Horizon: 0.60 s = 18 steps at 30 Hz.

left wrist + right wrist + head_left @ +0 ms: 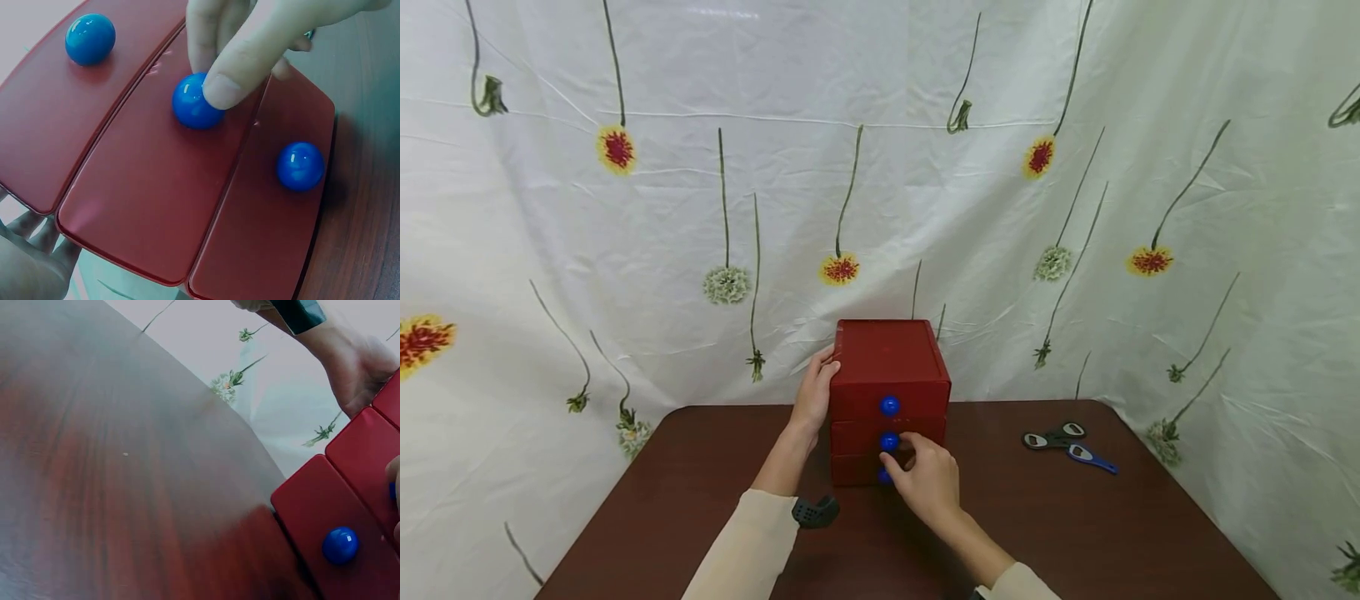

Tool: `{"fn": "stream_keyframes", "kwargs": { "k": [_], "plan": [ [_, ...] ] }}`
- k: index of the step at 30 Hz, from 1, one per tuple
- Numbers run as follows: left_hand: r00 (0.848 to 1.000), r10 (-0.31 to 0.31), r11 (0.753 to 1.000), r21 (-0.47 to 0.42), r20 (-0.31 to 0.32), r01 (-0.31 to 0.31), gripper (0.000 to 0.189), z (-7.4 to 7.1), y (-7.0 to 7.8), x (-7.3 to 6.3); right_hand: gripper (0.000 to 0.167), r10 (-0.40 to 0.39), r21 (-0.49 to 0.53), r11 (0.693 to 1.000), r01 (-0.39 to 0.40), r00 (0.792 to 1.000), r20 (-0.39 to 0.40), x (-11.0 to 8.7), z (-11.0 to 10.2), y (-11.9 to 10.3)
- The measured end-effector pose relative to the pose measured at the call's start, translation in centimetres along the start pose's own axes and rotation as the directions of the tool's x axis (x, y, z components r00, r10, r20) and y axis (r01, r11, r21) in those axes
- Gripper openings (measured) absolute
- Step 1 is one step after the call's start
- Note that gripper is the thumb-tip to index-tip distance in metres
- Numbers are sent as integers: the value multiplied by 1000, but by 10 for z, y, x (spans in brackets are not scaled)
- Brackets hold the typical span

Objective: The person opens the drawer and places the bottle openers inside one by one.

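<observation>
A small red drawer box (pixel 887 354) stands upright on the table, its three stacked drawers facing me. Each drawer carries a round blue knob. With thumb and fingertip my right hand (pixel 931 482) pinches the middle knob (pixel 194 103); the thumb lies on the knob's near side in the left wrist view. All three drawers look closed. Against the box's left side rests my left hand (pixel 811 396), its fingers extended along the wall near the top edge. The top knob (pixel 890 406) and bottom knob (pixel 340 545) are untouched.
Two dark bottle openers (pixel 1052 437) and a blue bottle opener (pixel 1092 457) lie together on the right of the brown table (pixel 1037 525). A white flower-patterned curtain (pixel 880 192) hangs right behind the box and along the table's sides.
</observation>
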<state>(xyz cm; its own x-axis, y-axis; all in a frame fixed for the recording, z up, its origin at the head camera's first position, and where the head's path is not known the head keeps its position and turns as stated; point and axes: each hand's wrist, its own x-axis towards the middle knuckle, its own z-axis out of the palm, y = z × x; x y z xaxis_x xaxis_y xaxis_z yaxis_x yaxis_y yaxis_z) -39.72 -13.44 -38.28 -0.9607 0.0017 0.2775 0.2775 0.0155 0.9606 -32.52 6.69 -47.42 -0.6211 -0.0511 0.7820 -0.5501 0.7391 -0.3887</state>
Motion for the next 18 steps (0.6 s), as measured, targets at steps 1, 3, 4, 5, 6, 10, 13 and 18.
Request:
{"fn": "stream_keyframes", "kwargs": {
  "k": [1,3,4,5,6,10,13,18],
  "plan": [
    [1000,2,1000,1,0,-2,53,0,0,0,34,22,22,1000,-22,1000,-5,-2,0,0],
    [1000,4,1000,-2,-1,-4,53,0,-1,0,34,65,51,997,-65,998,-5,-8,2,0],
    [1000,6,1000,-4,-3,-6,52,0,-1,0,34,82,59,995,-82,997,-2,-10,3,0],
    [1000,4,1000,-3,-5,-4,52,0,-1,0,34,101,65,993,-101,995,5,-13,5,0],
    [1000,4,1000,-2,-7,-4,52,0,-1,0,34,120,68,990,-120,993,15,-16,6,0],
    [1000,5,1000,4,-15,-5,51,-1,-1,0,35,187,56,980,-191,980,66,-26,12,1],
    [1000,3,1000,9,-12,-3,52,-1,-2,0,36,231,26,972,-234,969,84,-31,17,2],
    [1000,-10,1000,7,-1,10,52,-1,-1,0,37,284,2,958,-286,953,101,-37,27,4]
  ]
}}
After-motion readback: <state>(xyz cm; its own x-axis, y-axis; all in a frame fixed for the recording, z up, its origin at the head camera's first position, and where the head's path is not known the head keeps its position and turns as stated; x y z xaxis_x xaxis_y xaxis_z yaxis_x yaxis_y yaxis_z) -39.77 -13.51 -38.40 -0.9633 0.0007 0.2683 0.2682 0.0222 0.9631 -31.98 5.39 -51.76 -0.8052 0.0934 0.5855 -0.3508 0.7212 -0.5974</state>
